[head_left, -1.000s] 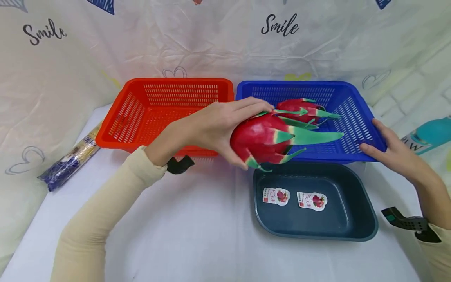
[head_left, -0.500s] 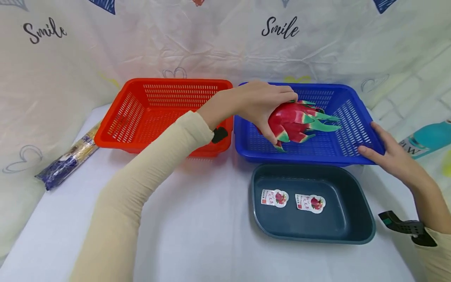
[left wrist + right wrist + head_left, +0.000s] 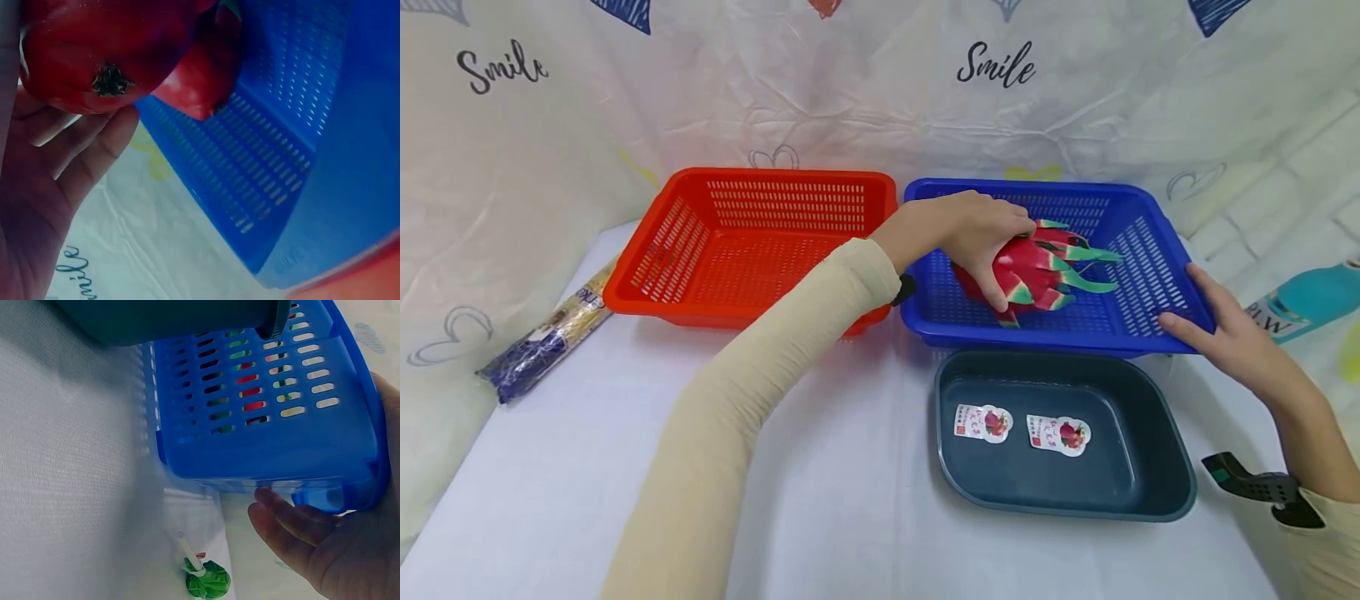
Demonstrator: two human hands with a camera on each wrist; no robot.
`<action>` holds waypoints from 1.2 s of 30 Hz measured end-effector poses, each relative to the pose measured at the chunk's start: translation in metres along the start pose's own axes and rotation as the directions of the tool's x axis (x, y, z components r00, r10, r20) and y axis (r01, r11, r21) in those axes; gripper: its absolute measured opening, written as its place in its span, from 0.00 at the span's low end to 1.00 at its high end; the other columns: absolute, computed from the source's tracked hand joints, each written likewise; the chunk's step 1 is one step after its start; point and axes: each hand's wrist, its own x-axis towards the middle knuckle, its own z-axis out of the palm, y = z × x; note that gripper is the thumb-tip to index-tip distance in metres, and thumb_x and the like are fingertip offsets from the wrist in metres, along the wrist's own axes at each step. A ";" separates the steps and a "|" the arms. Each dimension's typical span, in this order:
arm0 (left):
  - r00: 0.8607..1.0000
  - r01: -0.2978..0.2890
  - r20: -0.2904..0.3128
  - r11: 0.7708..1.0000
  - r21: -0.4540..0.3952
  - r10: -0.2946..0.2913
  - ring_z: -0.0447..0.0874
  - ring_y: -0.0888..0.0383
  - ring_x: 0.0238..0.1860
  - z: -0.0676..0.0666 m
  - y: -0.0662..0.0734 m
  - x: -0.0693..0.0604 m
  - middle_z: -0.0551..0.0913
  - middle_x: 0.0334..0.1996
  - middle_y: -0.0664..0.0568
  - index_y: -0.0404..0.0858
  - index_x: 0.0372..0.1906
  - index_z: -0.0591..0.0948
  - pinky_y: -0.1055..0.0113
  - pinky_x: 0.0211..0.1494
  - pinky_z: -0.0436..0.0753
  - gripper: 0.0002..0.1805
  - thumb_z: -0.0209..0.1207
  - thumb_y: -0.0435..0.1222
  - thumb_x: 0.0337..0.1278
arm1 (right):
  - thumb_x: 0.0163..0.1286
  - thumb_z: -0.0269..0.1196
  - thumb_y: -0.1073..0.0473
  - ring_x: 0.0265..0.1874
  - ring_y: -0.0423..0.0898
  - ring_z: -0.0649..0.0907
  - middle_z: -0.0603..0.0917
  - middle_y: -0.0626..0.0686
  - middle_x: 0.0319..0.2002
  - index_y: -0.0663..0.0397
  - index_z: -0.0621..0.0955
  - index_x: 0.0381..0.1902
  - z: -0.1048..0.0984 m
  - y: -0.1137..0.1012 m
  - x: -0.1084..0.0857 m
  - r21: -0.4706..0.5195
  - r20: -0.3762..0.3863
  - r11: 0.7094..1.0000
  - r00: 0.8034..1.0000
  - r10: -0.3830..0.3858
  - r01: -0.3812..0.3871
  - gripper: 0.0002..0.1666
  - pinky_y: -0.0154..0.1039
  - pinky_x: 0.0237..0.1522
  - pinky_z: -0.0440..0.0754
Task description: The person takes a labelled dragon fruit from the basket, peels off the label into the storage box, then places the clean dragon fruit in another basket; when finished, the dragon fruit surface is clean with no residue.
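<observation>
My left hand grips a red dragon fruit with green-tipped scales, low inside the blue basket. Behind it a second dragon fruit lies mostly hidden. In the left wrist view the held dragon fruit shows its dark stem end, with the fingers against its side; the other dragon fruit sits close beyond. My right hand holds the basket's right rim, thumb on top. From the right wrist view its fingers reach under the basket's edge, and red and green show through the slots.
A dark teal tray in front of the blue basket bears two dragon-fruit stickers. The red basket stands left of the blue one. A pasta packet lies far left, a turquoise bottle far right. A green-wrapped thing lies near the basket.
My left hand has carried the dragon fruit rightward and down into the blue basket, beside the other one. The right hand keeps its hold on the rim.
</observation>
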 end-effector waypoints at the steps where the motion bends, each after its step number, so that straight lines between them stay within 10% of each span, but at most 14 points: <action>1: 1.000 0.003 0.015 1.000 -0.004 -0.003 0.66 0.61 0.65 0.001 0.001 0.000 0.67 0.67 0.58 0.49 0.73 0.58 0.64 0.64 0.75 0.62 0.56 0.78 0.29 | 0.75 0.50 0.50 0.69 0.80 0.43 0.29 0.66 0.76 0.36 0.29 0.76 0.000 0.000 0.000 -0.002 -0.001 1.000 1.000 0.000 0.000 0.50 0.81 0.57 0.46; 10: 0.992 0.017 0.123 0.990 0.138 -0.034 0.67 0.55 0.68 0.004 0.010 -0.003 0.59 0.73 0.54 0.46 0.76 0.52 0.59 0.71 0.70 0.63 0.58 0.74 0.35 | 0.75 0.50 0.49 0.69 0.80 0.43 0.29 0.64 0.76 0.33 0.29 0.76 0.000 -0.001 0.000 0.003 -0.002 1.000 1.000 0.008 -0.008 0.49 0.81 0.58 0.46; 19: 0.980 -0.001 0.189 0.957 0.289 -0.056 0.77 0.54 0.52 0.019 0.014 -0.009 0.72 0.60 0.50 0.42 0.66 0.66 0.62 0.58 0.80 0.50 0.62 0.68 0.41 | 0.74 0.50 0.48 0.69 0.81 0.43 0.29 0.64 0.76 0.34 0.29 0.76 0.002 -0.001 -0.002 -0.012 -0.013 1.000 1.000 0.004 -0.004 0.50 0.82 0.55 0.48; 36: 0.964 0.077 0.244 0.987 0.139 -0.109 0.70 0.55 0.63 0.011 0.005 -0.011 0.70 0.66 0.53 0.45 0.70 0.62 0.60 0.68 0.73 0.51 0.63 0.66 0.42 | 0.74 0.50 0.50 0.68 0.82 0.43 0.30 0.69 0.75 0.44 0.28 0.76 0.005 -0.004 0.000 -0.024 -0.027 1.000 1.000 0.003 -0.003 0.51 0.82 0.55 0.48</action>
